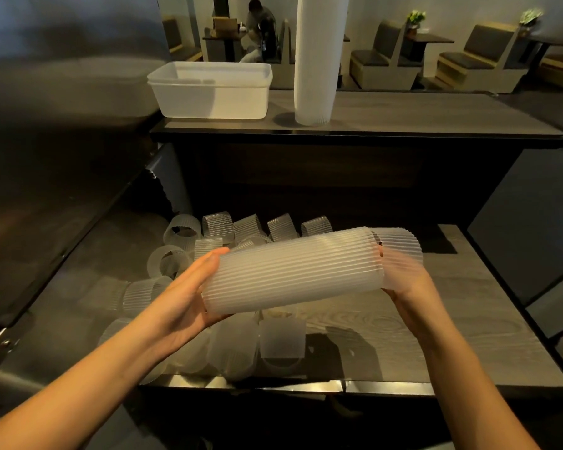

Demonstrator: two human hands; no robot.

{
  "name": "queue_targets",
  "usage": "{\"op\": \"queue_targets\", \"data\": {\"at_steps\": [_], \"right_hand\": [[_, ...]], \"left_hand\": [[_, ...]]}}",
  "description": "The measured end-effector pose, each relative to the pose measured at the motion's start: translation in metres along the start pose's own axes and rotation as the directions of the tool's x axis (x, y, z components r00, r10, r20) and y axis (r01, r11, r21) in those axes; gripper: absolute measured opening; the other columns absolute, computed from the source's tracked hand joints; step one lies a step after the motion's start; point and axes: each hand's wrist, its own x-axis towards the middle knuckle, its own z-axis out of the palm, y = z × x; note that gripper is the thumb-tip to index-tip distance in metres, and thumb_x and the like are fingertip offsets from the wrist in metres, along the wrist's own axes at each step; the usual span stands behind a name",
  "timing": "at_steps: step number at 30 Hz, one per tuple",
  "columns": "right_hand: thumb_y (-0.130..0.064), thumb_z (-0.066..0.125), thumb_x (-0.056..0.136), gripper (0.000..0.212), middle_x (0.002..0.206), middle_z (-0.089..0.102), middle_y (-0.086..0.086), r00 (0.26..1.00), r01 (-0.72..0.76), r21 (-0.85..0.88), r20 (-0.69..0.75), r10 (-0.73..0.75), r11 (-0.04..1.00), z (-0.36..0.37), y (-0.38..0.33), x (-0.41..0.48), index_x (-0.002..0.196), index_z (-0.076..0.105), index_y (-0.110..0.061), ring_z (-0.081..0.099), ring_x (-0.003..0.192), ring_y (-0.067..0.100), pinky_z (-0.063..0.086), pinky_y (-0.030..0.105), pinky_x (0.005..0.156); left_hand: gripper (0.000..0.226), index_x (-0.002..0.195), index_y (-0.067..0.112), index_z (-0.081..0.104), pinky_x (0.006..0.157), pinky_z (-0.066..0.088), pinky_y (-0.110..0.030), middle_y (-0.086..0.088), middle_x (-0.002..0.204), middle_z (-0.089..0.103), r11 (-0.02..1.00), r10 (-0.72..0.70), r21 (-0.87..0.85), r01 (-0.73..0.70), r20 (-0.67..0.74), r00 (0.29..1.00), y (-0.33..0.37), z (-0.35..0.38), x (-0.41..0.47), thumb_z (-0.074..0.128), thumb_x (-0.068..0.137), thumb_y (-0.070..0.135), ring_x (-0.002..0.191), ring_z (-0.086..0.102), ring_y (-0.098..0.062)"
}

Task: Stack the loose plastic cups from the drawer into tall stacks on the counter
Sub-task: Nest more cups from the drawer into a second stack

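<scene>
Loose frosted ribbed plastic cups (pixel 181 228) lie tumbled in the left part of the open wood-grain drawer (pixel 452 319); above them the left hand (pixel 189 297) has its grip spread, fingers straight, palm pressed flat to the left end of a short nested stack of ribbed cups (pixel 293 271), held level over the drawer; behind, on the grey counter (pixel 436 115), a white translucent rectangular plastic tub (pixel 208 92) stands just beside a tall upright stack of cups (pixel 316 60); the right hand (pixel 403 280) meets the short stack's right end (blurred behind frosted plastic, so its grip cannot be told).
</scene>
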Motion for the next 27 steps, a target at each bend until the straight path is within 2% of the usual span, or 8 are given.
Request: {"op": "queue_targets", "data": {"at_steps": [3, 6, 10, 14, 19, 21, 24, 27], "right_hand": [[-0.023, 0.061, 0.081, 0.024, 0.105, 0.069, 0.004, 0.999, 0.006, -0.1, -0.051, -0.011, 0.995, 0.002, -0.002, 0.002, 0.104, 0.066, -0.021, 0.062, 0.103, 0.019, 0.047, 0.044, 0.095], [-0.022, 0.059, 0.083, 0.015, 0.101, 0.069, 0.003, 0.997, 0.006, -0.176, -0.077, -0.02, 0.984, 0.001, -0.002, 0.003, 0.096, 0.066, -0.028, 0.062, 0.1, 0.019, 0.048, 0.043, 0.092], [-0.021, 0.059, 0.085, 0.014, 0.099, 0.069, 0.001, 0.996, -0.009, -0.254, -0.086, -0.013, 0.967, -0.004, 0.0, 0.005, 0.094, 0.065, -0.031, 0.062, 0.099, 0.019, 0.05, 0.041, 0.088], [-0.014, 0.059, 0.084, 0.015, 0.089, 0.066, -0.004, 0.995, 0.022, -0.283, -0.086, -0.049, 0.959, -0.003, -0.007, 0.002, 0.086, 0.062, -0.029, 0.061, 0.089, 0.014, 0.047, 0.028, 0.074], [-0.012, 0.061, 0.083, 0.022, 0.084, 0.064, -0.011, 0.997, 0.048, -0.338, -0.041, -0.066, 0.94, 0.01, -0.015, -0.002, 0.083, 0.059, -0.034, 0.059, 0.083, 0.002, 0.044, 0.021, 0.069], [-0.012, 0.06, 0.084, 0.019, 0.081, 0.063, -0.012, 0.996, 0.056, -0.356, -0.038, -0.075, 0.933, 0.017, -0.011, -0.002, 0.085, 0.06, -0.031, 0.058, 0.081, 0.002, 0.043, 0.019, 0.066], [-0.013, 0.059, 0.085, 0.013, 0.082, 0.063, -0.009, 0.997, 0.042, -0.349, -0.048, -0.062, 0.936, 0.022, -0.007, -0.001, 0.096, 0.064, -0.018, 0.058, 0.08, 0.005, 0.042, 0.019, 0.065], [-0.02, 0.052, 0.091, 0.015, 0.079, 0.064, 0.003, 0.993, -0.029, -0.242, -0.122, 0.0, 0.97, 0.021, 0.002, 0.0, 0.084, 0.064, -0.017, 0.058, 0.075, 0.013, 0.046, 0.028, 0.069]], "left_hand": [[0.037, 0.108, 0.025, 0.063, 0.08, 0.055, -0.039, -0.004, 0.113, 0.06, 1.0, 0.007, 0.005, -0.007, -0.007, 1.0, 0.001, -0.001, 0.001, 0.057, 0.073, 0.035, 0.102, 0.059, -0.023], [0.037, 0.109, 0.026, 0.062, 0.083, 0.054, -0.041, -0.003, 0.113, 0.06, 1.0, 0.011, 0.016, -0.011, -0.008, 1.0, 0.0, -0.001, 0.002, 0.056, 0.074, 0.035, 0.102, 0.058, -0.022], [0.038, 0.11, 0.026, 0.062, 0.087, 0.05, -0.041, -0.003, 0.115, 0.059, 1.0, 0.012, 0.014, -0.012, -0.011, 1.0, 0.0, -0.002, 0.001, 0.057, 0.073, 0.035, 0.104, 0.057, -0.022], [0.039, 0.111, 0.025, 0.061, 0.085, 0.049, -0.039, -0.002, 0.111, 0.06, 0.999, 0.015, 0.029, -0.015, -0.006, 1.0, 0.0, -0.002, 0.001, 0.056, 0.074, 0.034, 0.103, 0.058, -0.022], [0.04, 0.112, 0.023, 0.061, 0.088, 0.049, -0.04, -0.003, 0.112, 0.061, 1.0, 0.0, 0.023, 0.0, -0.003, 1.0, -0.001, -0.001, 0.002, 0.056, 0.074, 0.033, 0.104, 0.058, -0.023], [0.04, 0.113, 0.024, 0.061, 0.086, 0.05, -0.04, -0.004, 0.113, 0.06, 1.0, -0.002, 0.027, 0.002, -0.002, 1.0, -0.001, -0.001, 0.003, 0.056, 0.074, 0.033, 0.104, 0.057, -0.023], [0.04, 0.112, 0.024, 0.06, 0.082, 0.051, -0.039, -0.004, 0.115, 0.06, 1.0, -0.004, 0.021, 0.004, -0.01, 1.0, -0.001, -0.003, 0.004, 0.056, 0.074, 0.034, 0.104, 0.058, -0.023], [0.041, 0.113, 0.025, 0.06, 0.078, 0.053, -0.037, -0.004, 0.116, 0.059, 1.0, -0.007, 0.025, 0.007, -0.01, 1.0, -0.001, -0.004, 0.004, 0.056, 0.073, 0.034, 0.105, 0.058, -0.023]]}}
